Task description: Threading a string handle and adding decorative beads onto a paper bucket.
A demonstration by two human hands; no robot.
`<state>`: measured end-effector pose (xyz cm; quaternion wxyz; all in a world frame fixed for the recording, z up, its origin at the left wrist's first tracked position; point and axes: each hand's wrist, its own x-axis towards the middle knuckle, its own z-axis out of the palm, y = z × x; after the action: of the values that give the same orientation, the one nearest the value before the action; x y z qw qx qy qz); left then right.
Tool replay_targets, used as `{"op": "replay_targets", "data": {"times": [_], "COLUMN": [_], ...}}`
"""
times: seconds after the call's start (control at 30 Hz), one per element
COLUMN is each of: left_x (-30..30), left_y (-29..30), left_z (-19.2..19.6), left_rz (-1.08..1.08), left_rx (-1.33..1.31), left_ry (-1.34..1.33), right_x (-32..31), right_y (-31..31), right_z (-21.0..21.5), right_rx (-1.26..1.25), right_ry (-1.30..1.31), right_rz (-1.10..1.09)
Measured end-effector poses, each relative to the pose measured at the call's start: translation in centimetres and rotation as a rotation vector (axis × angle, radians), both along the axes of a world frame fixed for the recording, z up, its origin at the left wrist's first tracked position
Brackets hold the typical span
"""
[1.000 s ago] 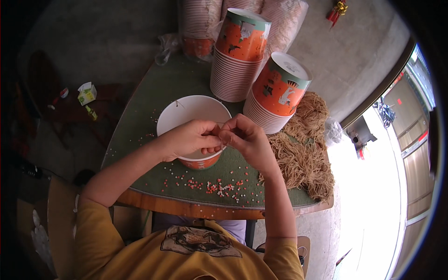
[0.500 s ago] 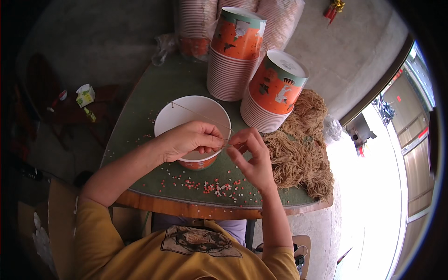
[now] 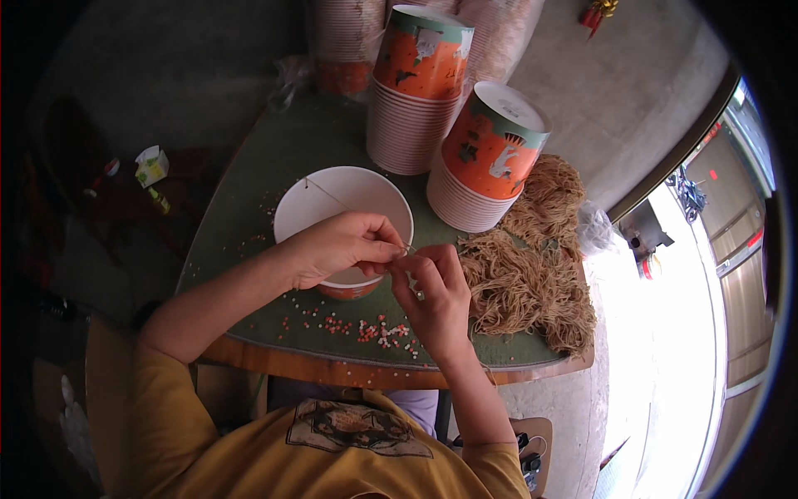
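Observation:
A white-lined paper bucket (image 3: pixel 303 212) with an orange outside stands on the table, open end up. A thin tan string (image 3: pixel 329 194) runs from a hole near its far left rim toward my hands. Over the bucket's near right rim, my left hand (image 3: pixel 353 243) pinches the string between thumb and fingers. My right hand (image 3: pixel 438 303) is closed beside those fingertips, also pinching string; a small loop shows at the pinch. A white bead sits against the right fingers. The exact grip is partly hidden.
Small orange and white beads (image 3: pixel 386 333) lie scattered on the green tabletop (image 3: pixel 274 158). Two upside-down bucket stacks (image 3: pixel 420 91) (image 3: pixel 486 162) stand behind. Tan string bundles (image 3: pixel 532 283) lie at right. Bagged stacks (image 3: pixel 341 37) stand at the back. A tissue pack (image 3: pixel 152 166) sits off to the left.
My right hand has turned and moved slightly down and left, its fingers closing in against the left fingertips. My left hand has barely moved. The bucket stays in place.

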<state>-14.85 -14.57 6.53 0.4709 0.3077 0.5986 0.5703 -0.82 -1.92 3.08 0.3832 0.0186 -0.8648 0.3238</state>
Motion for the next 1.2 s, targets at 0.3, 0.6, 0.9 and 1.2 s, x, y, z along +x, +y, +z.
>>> {"op": "replay_targets", "data": {"times": [0.3,0.6,0.9,1.2], "left_x": [-0.1,0.2,1.4,2.3], "left_y": [-0.5,-1.0,-0.7,-0.9], "left_z": [0.3,0.5,0.7,1.3], "left_rz": [-0.022,-0.01,0.019,-0.008], "left_rx": [-0.01,0.002,0.087,0.067], "left_ry": [-0.112,-0.041,0.42,0.746], "right_x": [0.0,0.3,0.1,-0.2], "right_y": [-0.5,-0.2,-0.3,-0.1], "right_z": [-0.6,-0.4,0.4,0.5], "right_rx": [0.1,0.237,-0.398,-0.258], "right_ry": [0.048,0.06,-0.04,-0.107], "right_rz": [-0.061,-0.035,0.027,0.007]}}
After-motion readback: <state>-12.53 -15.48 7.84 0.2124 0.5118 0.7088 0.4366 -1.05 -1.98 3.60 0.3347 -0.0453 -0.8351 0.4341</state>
